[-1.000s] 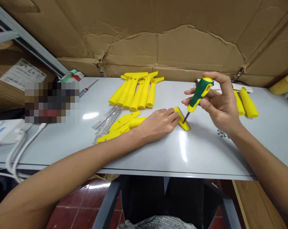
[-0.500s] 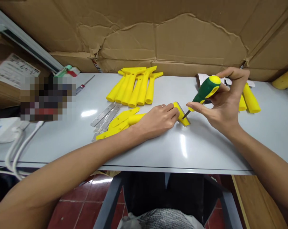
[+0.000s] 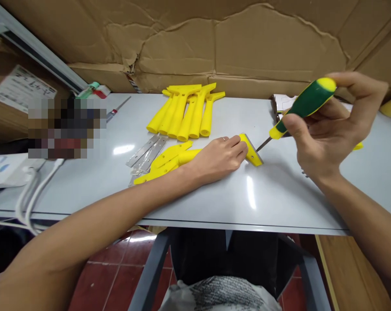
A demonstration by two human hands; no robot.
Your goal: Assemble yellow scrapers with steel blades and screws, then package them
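Observation:
My left hand (image 3: 219,157) is closed around a yellow scraper (image 3: 252,151), pressing it down on the table; its head with a metal edge and a screw hole sticks out past my fingers. In my right hand (image 3: 334,125) is a green and yellow screwdriver (image 3: 312,101), held tilted between thumb and fingers. The screwdriver's tip is close to the scraper head's right edge, off the screw hole. By my left wrist lie flat yellow plates (image 3: 171,155) and thin metal blades (image 3: 146,153), some in clear plastic.
Several yellow scraper handles (image 3: 185,110) lie side by side at the back of the grey table (image 3: 195,205). A second screwdriver (image 3: 118,108) lies at the back left, near white cables (image 3: 29,203). Cardboard (image 3: 247,47) walls the rear.
My right hand has drawn the screwdriver up and to the right, so its tip has left the screw on the scraper head. My left hand stays on the scraper.

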